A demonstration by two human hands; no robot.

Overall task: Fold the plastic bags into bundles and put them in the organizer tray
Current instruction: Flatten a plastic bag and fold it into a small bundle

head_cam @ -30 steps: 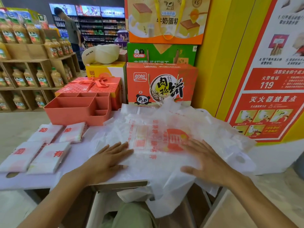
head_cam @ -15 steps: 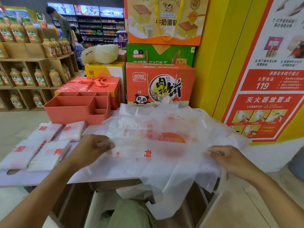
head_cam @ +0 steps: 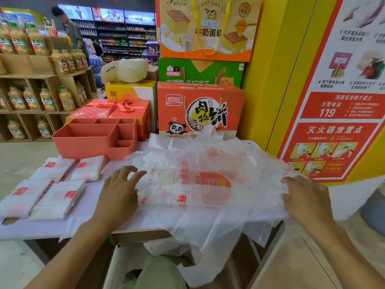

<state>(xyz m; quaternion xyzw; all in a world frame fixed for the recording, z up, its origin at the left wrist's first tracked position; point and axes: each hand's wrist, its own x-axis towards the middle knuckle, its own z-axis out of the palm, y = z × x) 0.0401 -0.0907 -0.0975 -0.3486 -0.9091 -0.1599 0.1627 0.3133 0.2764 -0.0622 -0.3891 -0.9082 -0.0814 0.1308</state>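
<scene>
A translucent white plastic bag (head_cam: 187,184) with red print lies folded lengthwise into a band on top of a heap of loose bags (head_cam: 229,155) on the white table (head_cam: 52,228). My left hand (head_cam: 119,195) rests flat on the band's left end, fingers spread. My right hand (head_cam: 304,197) presses flat on its right end. Several folded bag bundles (head_cam: 56,197) lie in two rows at the table's left. The coral organizer tray (head_cam: 89,142), with its compartments bare, stands behind them.
A red gift box (head_cam: 112,110) and stacked snack cartons (head_cam: 200,109) stand behind the table. A yellow wall with a fire-safety poster (head_cam: 333,122) is on the right. Drink shelves (head_cam: 31,90) stand at the left. A person (head_cam: 73,34) stands far back.
The near edge of the top bag was lifted and folded away from me, making a narrower band. Both hands went from gripping that edge to pressing flat on the band's ends.
</scene>
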